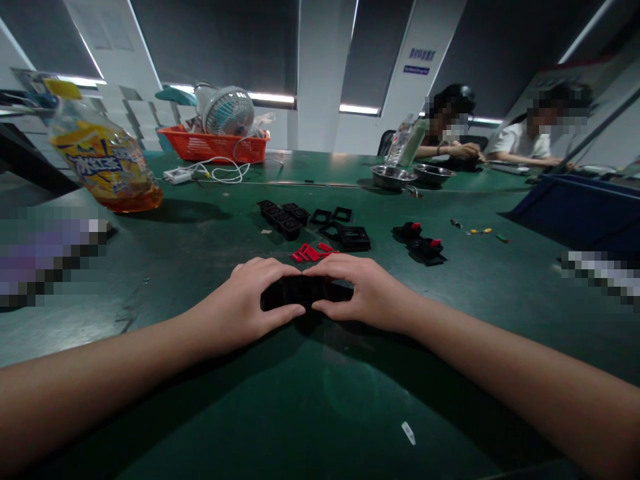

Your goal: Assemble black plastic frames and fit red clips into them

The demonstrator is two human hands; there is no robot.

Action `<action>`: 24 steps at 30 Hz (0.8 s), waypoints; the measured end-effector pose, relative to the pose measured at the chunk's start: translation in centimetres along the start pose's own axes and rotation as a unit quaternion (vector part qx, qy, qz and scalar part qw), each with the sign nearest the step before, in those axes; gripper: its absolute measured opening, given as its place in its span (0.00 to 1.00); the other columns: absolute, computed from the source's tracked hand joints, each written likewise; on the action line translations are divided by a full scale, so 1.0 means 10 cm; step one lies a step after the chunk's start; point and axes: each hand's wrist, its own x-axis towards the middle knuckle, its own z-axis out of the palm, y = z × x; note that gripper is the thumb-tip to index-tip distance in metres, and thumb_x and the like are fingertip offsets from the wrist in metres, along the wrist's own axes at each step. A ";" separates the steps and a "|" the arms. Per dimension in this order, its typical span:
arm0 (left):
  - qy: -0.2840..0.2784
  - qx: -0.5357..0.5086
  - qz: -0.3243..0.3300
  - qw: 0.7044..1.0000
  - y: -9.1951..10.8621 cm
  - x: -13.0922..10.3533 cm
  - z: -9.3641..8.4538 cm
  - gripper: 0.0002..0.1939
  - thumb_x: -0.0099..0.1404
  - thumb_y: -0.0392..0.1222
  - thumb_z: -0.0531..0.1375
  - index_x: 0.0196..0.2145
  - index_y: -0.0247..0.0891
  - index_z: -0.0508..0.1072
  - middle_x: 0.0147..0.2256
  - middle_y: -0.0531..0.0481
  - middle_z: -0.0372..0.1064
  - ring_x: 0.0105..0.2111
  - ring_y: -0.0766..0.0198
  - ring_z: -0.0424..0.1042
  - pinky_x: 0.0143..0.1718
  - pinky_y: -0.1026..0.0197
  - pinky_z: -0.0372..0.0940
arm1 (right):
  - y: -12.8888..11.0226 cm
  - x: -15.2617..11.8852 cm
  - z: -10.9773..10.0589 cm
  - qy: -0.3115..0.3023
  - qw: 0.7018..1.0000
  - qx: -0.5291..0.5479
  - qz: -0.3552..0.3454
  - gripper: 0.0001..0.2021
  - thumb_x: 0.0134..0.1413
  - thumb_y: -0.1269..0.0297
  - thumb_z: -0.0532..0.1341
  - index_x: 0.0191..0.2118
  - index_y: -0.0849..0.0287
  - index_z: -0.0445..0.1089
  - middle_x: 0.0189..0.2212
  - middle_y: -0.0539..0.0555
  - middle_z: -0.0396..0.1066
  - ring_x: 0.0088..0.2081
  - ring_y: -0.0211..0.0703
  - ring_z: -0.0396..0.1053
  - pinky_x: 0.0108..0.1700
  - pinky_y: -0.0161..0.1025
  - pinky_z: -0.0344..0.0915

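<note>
Between my two hands is a black plastic part, dark and without readable detail, low over the green table. My left hand grips its left end, thumb on the near side and fingers on the far side. On the other end my right hand closes in the same way. Just beyond my fingertips lie small red plastic pieces. Behind them are black square frames and a cluster of black moulded parts. Farther right sit black pieces with red tabs.
A tea bottle stands at left. Toward the back are an orange basket with a fan, a white cable and metal bowls. Small coloured connectors lie near a blue bin. Two people sit across the table.
</note>
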 end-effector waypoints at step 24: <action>0.000 -0.006 0.010 1.000 0.00 0.01 -0.01 0.18 0.64 0.51 0.61 0.48 0.40 0.75 0.45 0.45 0.74 0.47 0.49 0.69 0.51 0.47 0.61 | -0.01 0.00 -0.01 -0.005 1.000 -0.010 0.014 0.17 0.53 0.65 0.66 0.49 0.62 0.74 0.43 0.58 0.76 0.45 0.46 0.74 0.49 0.42 0.68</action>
